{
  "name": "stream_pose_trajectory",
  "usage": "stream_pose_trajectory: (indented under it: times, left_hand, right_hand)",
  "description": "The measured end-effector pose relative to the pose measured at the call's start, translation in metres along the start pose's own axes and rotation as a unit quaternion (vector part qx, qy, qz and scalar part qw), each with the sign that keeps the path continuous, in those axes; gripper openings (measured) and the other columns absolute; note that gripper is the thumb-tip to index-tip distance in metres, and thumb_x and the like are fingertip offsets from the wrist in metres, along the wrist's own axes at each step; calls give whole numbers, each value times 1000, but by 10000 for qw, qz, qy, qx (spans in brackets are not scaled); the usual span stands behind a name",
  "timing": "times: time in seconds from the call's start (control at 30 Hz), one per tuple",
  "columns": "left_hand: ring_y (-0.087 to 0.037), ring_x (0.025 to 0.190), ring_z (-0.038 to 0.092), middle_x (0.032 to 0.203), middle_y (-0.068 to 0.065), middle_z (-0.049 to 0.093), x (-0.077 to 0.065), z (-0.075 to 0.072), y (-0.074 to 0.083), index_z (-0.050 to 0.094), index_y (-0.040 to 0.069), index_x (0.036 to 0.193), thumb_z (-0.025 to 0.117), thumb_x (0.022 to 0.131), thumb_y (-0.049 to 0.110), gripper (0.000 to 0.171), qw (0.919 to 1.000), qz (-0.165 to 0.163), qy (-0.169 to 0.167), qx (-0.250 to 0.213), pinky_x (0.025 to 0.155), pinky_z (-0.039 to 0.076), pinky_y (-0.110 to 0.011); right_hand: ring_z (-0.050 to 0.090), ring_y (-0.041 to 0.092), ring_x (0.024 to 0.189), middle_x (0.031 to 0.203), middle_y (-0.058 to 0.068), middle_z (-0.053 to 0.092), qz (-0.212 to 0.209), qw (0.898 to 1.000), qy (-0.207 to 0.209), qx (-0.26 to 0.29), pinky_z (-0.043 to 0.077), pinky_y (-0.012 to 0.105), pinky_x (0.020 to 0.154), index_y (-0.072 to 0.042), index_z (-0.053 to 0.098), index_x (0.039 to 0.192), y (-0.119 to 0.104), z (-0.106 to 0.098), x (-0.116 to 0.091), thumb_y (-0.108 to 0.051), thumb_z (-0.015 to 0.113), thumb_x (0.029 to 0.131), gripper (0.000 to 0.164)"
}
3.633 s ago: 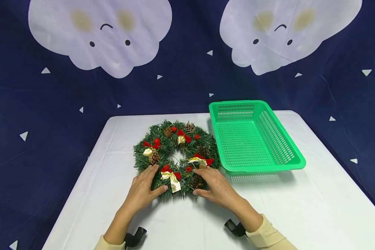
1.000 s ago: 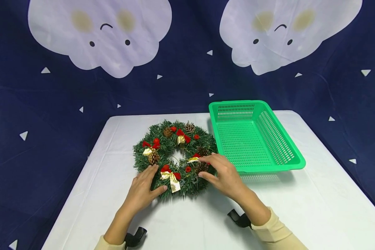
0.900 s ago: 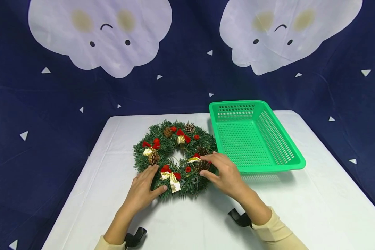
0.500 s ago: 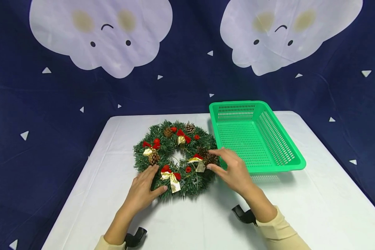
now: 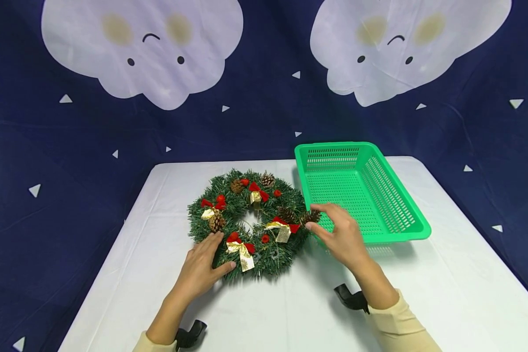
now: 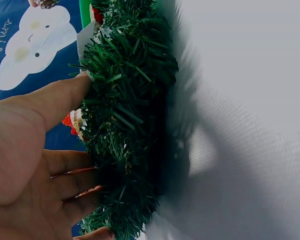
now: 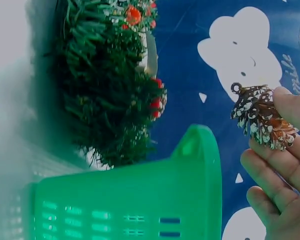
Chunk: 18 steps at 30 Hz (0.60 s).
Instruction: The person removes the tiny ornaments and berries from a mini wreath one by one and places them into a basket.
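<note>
A green wreath (image 5: 268, 264) with pine cones, red berries and red-and-gold bows lies on the white table. My left hand (image 5: 200, 264) rests on its front left part, fingers spread over the greenery; the left wrist view shows the thumb and fingertips against the needles. Between thumb and fingers, my right hand (image 5: 341, 237) pinches a loose brown pine cone (image 5: 310, 217) above the wreath's right edge, near the basket. White-tipped scales and a small loop on the cone (image 7: 260, 117) show in the right wrist view.
A green plastic basket (image 5: 369, 239) with slotted walls stands just right of the wreath, nothing visible inside. Bare white tablecloth (image 5: 457, 293) extends at the front right. Behind the table hangs a dark blue cloth (image 5: 264, 127) with clouds.
My right hand has moved from the wreath's front right, rightward and away from me, carrying the pine cone toward the basket. My left hand and the wreath have stayed in place.
</note>
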State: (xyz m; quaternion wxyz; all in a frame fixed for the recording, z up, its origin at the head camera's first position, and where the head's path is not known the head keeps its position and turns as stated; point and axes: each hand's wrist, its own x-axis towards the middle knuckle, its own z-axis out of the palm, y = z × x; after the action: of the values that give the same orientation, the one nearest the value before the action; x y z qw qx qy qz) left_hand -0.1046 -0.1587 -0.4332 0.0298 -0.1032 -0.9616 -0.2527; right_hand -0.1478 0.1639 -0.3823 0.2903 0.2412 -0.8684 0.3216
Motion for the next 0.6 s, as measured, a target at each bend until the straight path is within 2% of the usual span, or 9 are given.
stream_pose_trajectory:
  times: [0.6]
  left_hand:
    - [-36, 140, 32, 149, -17, 37, 0, 1, -1, 35, 7, 146, 69, 81, 45, 83, 10000, 6, 12, 5, 111, 22, -64]
  right_hand:
    - [62, 34, 105, 111, 15, 68, 884, 9958, 116, -185, 50, 49, 85, -6, 65, 114, 24, -13, -4, -13, 79, 73, 44]
